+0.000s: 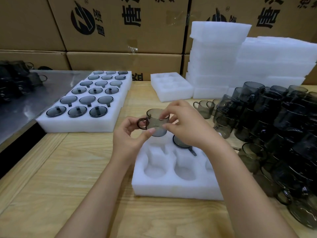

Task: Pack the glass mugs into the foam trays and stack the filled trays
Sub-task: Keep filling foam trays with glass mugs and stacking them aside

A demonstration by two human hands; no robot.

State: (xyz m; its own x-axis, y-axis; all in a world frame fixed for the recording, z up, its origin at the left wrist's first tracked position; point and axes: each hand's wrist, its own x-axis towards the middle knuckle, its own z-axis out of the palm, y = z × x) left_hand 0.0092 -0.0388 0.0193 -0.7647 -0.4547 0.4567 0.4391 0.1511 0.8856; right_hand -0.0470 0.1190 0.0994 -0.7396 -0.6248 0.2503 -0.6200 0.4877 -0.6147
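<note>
Holding a smoky glass mug above the foam tray, our left hand and right hand pinch it with curled fingers; likely light, slick, fragile, so we grip its body.

Packing warehouse: stacked cartons, foam trays.

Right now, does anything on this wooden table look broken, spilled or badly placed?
Nothing looks broken or spilled. The heap of smoky grey glass mugs on the right stands out: they lie loosely on one another, glass against glass, several tilted. The tall stack of white foam trays behind is uneven, its layers offset.
</note>
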